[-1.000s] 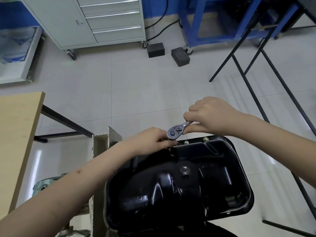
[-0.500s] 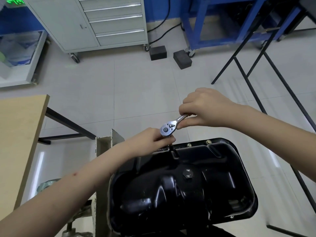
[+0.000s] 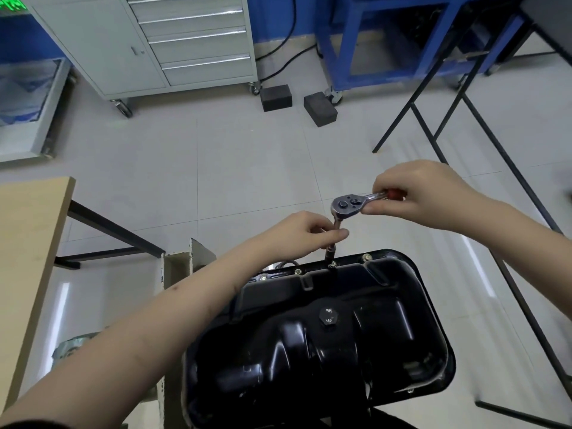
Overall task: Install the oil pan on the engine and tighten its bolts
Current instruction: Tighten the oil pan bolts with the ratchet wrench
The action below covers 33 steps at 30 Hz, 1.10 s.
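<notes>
Left hand (image 3: 305, 233) reaching in from lower left, fingers and thumb pinched round the ratchet's extension bar (image 3: 333, 239). Just below that pinch, socket on a bolt (image 3: 332, 264) at the far rim of the black oil pan (image 3: 325, 345). Up and right, right hand (image 3: 418, 193) curled round the ratchet (image 3: 348, 205) handle. No legible writing.

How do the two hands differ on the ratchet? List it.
The right hand grips the ratchet by its handle; the left hand pinches the extension shaft below the head. The right hand sits higher, the left nearer the oil pan. Both hold the same tool.
</notes>
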Each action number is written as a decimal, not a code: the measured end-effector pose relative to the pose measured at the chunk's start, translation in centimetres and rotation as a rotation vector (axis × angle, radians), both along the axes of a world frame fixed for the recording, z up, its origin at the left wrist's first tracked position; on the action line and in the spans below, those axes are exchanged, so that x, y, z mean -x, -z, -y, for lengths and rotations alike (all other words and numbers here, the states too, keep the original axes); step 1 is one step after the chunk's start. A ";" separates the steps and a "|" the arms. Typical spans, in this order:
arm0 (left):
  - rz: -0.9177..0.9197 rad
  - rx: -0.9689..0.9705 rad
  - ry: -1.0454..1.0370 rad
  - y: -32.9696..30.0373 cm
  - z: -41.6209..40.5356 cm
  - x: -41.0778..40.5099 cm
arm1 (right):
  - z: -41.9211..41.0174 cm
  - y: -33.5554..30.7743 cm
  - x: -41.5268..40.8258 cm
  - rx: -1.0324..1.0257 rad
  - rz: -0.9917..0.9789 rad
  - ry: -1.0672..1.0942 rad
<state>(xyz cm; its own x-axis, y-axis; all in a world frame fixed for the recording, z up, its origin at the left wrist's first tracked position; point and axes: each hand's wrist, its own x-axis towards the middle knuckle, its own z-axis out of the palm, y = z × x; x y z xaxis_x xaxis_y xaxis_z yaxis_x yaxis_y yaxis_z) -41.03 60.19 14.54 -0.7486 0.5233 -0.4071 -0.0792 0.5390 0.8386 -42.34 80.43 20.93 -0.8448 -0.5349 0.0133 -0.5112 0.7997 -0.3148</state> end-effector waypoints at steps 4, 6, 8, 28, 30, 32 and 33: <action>0.013 0.003 0.047 0.4 -1.1 0.2 | -1.2 0.3 -0.7 0.033 0.010 0.059; 0.005 0.022 0.059 0.6 -1.4 0.2 | -1.5 0.5 -0.9 0.031 0.014 0.079; -0.006 0.041 0.068 0.9 -1.5 0.3 | -1.6 0.8 -1.1 0.020 0.020 0.090; -0.091 0.111 0.191 1.1 -1.4 -0.3 | -1.9 0.8 -0.7 -0.083 0.043 -0.148; -0.152 0.139 0.193 1.2 -1.4 -0.3 | -1.8 0.6 -0.6 -0.097 0.042 -0.160; -0.224 0.148 0.184 1.1 -1.3 -0.5 | -1.2 0.4 -0.9 -0.081 0.067 -0.155; -0.247 0.147 0.169 1.0 -1.3 -0.5 | -0.7 0.3 -1.3 -0.074 0.075 -0.141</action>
<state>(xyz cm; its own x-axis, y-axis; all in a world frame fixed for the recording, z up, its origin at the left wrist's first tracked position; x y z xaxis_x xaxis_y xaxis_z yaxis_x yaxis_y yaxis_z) -40.50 61.49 13.56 -0.7418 0.5975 -0.3045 0.2173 0.6438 0.7337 -41.06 81.17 20.58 -0.7585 -0.6454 -0.0902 -0.5974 0.7440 -0.2994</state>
